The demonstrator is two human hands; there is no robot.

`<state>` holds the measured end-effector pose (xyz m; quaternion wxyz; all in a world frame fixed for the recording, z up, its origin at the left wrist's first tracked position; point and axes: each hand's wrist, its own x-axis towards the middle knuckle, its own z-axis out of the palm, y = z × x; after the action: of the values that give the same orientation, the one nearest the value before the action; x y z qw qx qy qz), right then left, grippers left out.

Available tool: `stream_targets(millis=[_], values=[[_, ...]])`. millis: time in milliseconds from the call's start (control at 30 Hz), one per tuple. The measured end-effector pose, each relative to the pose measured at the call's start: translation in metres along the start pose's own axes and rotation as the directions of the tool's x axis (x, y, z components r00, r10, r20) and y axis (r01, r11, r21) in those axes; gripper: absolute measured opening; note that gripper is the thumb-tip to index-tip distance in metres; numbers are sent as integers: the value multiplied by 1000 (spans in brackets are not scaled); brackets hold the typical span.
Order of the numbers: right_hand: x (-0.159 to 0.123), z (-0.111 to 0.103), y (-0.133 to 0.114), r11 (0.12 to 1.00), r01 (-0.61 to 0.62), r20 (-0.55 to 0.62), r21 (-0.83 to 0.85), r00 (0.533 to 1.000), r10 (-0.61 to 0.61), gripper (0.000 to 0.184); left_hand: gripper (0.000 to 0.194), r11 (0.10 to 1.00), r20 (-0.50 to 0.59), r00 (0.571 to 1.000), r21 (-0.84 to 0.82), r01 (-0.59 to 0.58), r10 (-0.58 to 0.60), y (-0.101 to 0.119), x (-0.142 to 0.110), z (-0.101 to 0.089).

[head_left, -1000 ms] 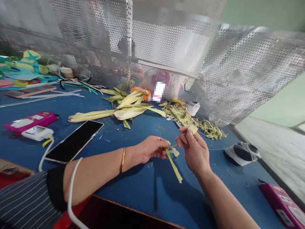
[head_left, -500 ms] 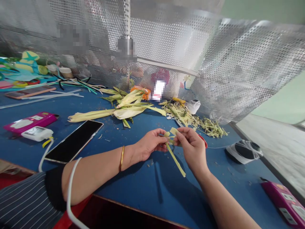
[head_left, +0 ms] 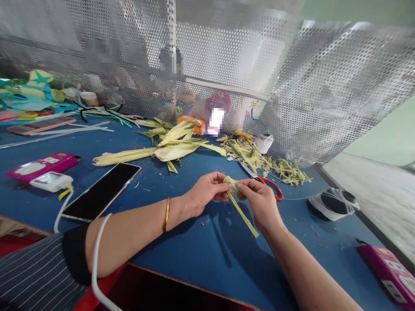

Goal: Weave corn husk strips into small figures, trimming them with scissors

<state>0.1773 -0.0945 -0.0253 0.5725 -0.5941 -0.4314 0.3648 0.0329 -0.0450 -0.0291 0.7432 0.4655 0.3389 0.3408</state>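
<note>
My right hand (head_left: 263, 202) just dropped, baring scissors (head_left: 261, 179); it and my left hand (head_left: 204, 194) tightly pinch husk strip (head_left: 244, 216), seemingly steadying its fold.

On table (head_left: 194, 171): phone (head_left: 102, 191) before corn husks (head_left: 177, 152), scissors (head_left: 256, 175) at right.

The right hand (head_left: 262, 203) has drawn in beside the left hand (head_left: 204, 196), baring the red-handled scissors (head_left: 260, 177).
</note>
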Motion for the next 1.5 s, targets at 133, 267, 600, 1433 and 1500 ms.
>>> stream_targets(millis=[133, 267, 600, 1433, 1500], values=[[0, 0, 1, 999, 28, -33, -21, 999, -29, 23, 14, 999, -6, 1000, -32, 9, -10, 1, 0, 1], [0, 0, 2, 999, 29, -12, -35, 1000, -29, 21, 13, 999, -13, 1000, -43, 16, -17, 1, 0, 1], [0, -2, 2, 995, 27, 19, -94, 999, -25, 18, 16, 997, -13, 999, 65, -46, 47, 2, 0, 3], [-5, 1, 10, 895, 213, -29, -391, 969, -244, 16, 17, 999, -10, 1000, 41, -18, 19, 3, -2, 5], [-6, 1, 9, 872, 257, -17, -417, 957, -290, 17, 20, 999, -8, 1000, 37, -25, 25, 1, -1, 4]])
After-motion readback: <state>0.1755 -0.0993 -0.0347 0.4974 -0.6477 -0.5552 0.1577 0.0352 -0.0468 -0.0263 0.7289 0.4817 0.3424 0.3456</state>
